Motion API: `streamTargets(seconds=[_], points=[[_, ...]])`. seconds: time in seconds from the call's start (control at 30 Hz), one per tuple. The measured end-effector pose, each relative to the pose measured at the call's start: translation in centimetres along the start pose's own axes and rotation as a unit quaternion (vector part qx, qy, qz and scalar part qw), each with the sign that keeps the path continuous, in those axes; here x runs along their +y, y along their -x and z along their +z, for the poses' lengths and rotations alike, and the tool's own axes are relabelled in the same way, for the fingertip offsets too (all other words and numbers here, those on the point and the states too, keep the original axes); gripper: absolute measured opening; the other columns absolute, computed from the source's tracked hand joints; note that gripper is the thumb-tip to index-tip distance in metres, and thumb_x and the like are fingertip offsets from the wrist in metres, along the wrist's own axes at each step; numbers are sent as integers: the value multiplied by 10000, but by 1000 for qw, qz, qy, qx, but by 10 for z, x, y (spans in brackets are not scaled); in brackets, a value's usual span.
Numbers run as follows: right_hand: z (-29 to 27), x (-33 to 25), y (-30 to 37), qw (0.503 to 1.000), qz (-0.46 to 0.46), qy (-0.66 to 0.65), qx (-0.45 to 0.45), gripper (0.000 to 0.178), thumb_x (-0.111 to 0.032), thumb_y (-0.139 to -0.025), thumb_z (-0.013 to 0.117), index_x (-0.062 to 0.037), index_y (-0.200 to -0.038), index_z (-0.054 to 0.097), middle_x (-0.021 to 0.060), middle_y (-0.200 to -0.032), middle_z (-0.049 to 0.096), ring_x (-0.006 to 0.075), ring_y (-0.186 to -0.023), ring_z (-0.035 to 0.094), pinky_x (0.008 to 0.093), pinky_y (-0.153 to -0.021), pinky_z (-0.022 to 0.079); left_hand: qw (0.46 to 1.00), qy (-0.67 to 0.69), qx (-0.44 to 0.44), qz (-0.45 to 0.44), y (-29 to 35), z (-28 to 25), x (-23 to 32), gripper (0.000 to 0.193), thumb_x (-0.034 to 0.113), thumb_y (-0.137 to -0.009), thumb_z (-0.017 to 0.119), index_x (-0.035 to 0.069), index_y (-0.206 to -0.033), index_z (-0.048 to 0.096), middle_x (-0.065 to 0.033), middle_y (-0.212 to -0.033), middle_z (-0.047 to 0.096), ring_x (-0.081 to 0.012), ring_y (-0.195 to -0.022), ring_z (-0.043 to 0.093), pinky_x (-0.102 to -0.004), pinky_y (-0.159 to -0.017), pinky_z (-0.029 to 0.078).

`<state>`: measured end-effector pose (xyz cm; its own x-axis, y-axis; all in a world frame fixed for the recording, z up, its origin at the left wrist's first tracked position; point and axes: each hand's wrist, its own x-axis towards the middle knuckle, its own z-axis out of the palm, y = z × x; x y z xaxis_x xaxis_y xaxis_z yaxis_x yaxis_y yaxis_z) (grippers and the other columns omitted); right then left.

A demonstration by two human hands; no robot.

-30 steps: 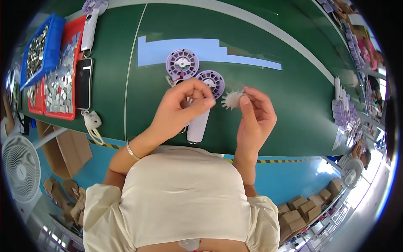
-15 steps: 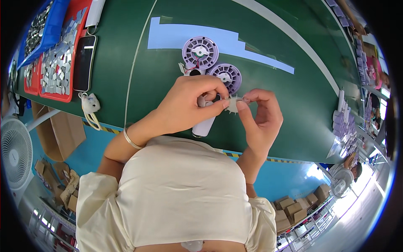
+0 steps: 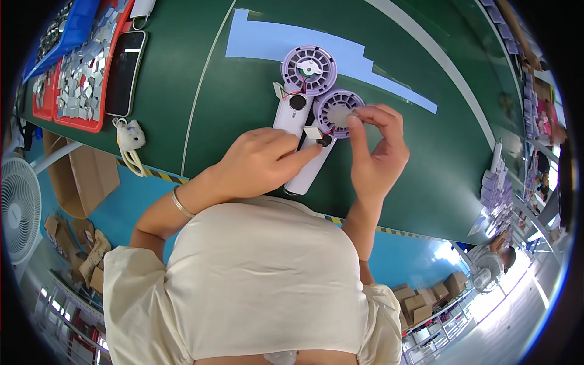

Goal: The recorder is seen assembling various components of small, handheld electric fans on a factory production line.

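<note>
Two handheld fans with round lilac heads and white handles lie side by side on the green table. My left hand (image 3: pixel 258 157) rests across the handle of the nearer fan (image 3: pixel 309 172), its fingers bent and touching it beside a small black round part (image 3: pixel 325 140). A translucent, pale toothed disc (image 3: pixel 338 116) is pinched between the thumb and finger of my right hand (image 3: pixel 382 152), over the nearer fan's head. The farther fan (image 3: pixel 309 70) shows a white centre piece and red wires, with a black round part on its handle.
A light-blue paper strip (image 3: pixel 292 40) lies behind the fans. At the left are a phone (image 3: pixel 126 76), a red tray (image 3: pixel 100 118) of small silvery pieces, a blue bin (image 3: pixel 76 36) and a fluffy white keychain (image 3: pixel 130 135). Lilac parts (image 3: pixel 496 182) stand along the right edge.
My hands have moved apart. The toothed disc has gone from between both hands to the nearer fan's head in my right hand. My left hand has come down onto that fan's handle.
</note>
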<state>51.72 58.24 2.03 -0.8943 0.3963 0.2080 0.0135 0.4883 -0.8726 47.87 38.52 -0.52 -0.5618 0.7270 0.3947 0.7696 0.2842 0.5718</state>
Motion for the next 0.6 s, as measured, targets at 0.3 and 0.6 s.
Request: streamTargets(seconds=[0.3,0.6], points=[[-2,4,-2,989,-77,123,-5,160,-17,-790,768,-75,-934,728,50,-918,693,240,-993,623,369,-951,398,1000,-9,-7,-2,0,4,2,314,64,-727,679,86,-1037,732,-2,-701,484,-149,-605,562,-299,-565,499],[9,0,0,954,-175,242,-4,251,-62,-759,808,-112,-999,756,53,-1051,612,276,-1071,591,395,-936,412,1000,-14,-1,-1,1,8,3,318,61,-724,677,86,-1036,733,1,-704,490,-146,-617,564,-297,-572,501]])
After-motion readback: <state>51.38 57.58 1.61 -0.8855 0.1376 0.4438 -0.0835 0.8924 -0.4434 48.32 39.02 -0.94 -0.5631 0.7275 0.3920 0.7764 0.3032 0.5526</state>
